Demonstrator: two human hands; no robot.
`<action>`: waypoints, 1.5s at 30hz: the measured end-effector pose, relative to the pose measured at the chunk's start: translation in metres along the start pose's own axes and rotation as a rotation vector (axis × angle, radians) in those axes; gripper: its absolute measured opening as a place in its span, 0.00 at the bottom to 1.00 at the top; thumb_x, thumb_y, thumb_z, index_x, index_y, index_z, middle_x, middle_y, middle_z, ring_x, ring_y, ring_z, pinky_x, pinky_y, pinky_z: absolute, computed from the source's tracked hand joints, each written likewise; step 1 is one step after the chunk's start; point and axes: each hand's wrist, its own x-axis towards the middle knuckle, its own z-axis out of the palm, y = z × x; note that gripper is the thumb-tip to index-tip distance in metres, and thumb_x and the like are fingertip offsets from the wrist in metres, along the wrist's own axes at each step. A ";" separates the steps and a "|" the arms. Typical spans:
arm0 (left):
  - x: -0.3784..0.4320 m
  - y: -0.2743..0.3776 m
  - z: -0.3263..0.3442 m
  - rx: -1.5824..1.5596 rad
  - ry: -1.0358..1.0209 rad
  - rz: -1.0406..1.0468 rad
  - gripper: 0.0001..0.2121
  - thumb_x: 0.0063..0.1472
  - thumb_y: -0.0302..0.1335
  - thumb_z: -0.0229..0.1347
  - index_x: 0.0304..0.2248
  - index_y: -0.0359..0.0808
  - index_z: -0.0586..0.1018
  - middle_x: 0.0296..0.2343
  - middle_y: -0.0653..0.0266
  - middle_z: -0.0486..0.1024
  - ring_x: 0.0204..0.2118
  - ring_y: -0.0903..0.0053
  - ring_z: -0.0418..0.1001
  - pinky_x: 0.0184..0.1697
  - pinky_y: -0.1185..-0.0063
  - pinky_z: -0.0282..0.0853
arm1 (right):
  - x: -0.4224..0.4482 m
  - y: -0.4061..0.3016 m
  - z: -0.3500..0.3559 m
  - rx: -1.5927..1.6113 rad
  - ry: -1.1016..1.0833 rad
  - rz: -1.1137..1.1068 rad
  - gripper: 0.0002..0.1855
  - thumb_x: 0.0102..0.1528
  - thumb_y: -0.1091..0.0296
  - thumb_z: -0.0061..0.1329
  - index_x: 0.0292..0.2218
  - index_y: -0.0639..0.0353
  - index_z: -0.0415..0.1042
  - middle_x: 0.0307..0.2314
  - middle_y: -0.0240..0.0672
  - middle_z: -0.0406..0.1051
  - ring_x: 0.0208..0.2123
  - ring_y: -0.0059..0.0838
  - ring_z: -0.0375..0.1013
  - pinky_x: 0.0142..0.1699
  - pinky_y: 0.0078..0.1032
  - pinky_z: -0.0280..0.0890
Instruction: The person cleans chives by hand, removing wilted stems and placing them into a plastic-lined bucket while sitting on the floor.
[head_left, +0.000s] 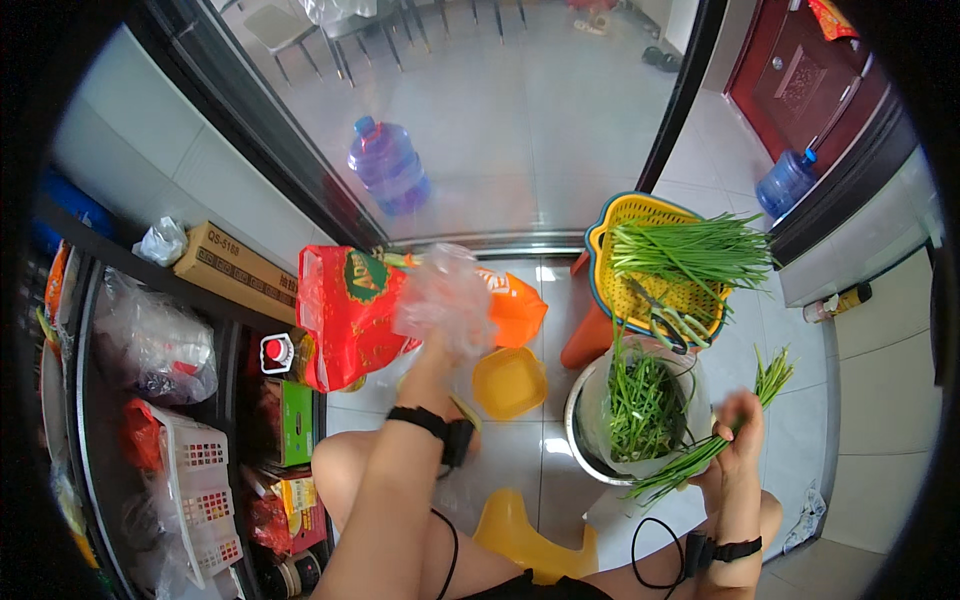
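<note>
My left hand (441, 351), blurred, grips a crumpled clear plastic bag (442, 292) in front of a red bag (352, 322). A thin bunch of garlic chives (679, 469) is in my right hand (741, 431), its cut ends pointing up to the right. Beside that hand stands a metal basin (576, 442) lined with a translucent plastic bag (701, 390), which holds many loose green chives (645, 409). Above it, a yellow basket (622, 296) with a blue rim carries a larger pile of chives (690, 247) and scissors (666, 322).
An orange bag (521, 311) and a small yellow basin (510, 384) are on the tiled floor. The basket rests on an orange stool (581, 337). Dark shelves (232, 367) with a white crate (202, 487) line the left. A glass door (510, 150) runs along the far side.
</note>
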 end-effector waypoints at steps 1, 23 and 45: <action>0.000 -0.033 -0.012 0.018 0.014 -0.038 0.11 0.57 0.35 0.45 0.34 0.39 0.72 0.26 0.65 0.72 0.27 0.71 0.72 0.26 0.73 0.69 | 0.003 -0.001 -0.008 -0.007 0.010 0.008 0.12 0.54 0.61 0.40 0.22 0.53 0.60 0.13 0.25 0.56 0.11 0.16 0.49 0.12 0.14 0.41; 0.050 -0.110 -0.007 -0.244 0.265 -0.067 0.18 0.54 0.41 0.49 0.42 0.42 0.70 0.39 0.63 0.67 0.42 0.74 0.64 0.42 0.77 0.61 | -0.006 -0.009 0.013 -0.143 0.040 -0.113 0.09 0.55 0.57 0.39 0.32 0.50 0.58 0.13 0.23 0.51 0.09 0.16 0.46 0.09 0.14 0.43; 0.059 -0.009 0.004 1.327 0.185 0.896 0.11 0.52 0.33 0.52 0.32 0.35 0.76 0.30 0.55 0.73 0.34 0.63 0.72 0.39 0.72 0.67 | -0.010 -0.007 0.029 -0.104 -0.083 -0.078 0.09 0.55 0.62 0.40 0.25 0.51 0.57 0.16 0.23 0.55 0.14 0.14 0.51 0.12 0.11 0.45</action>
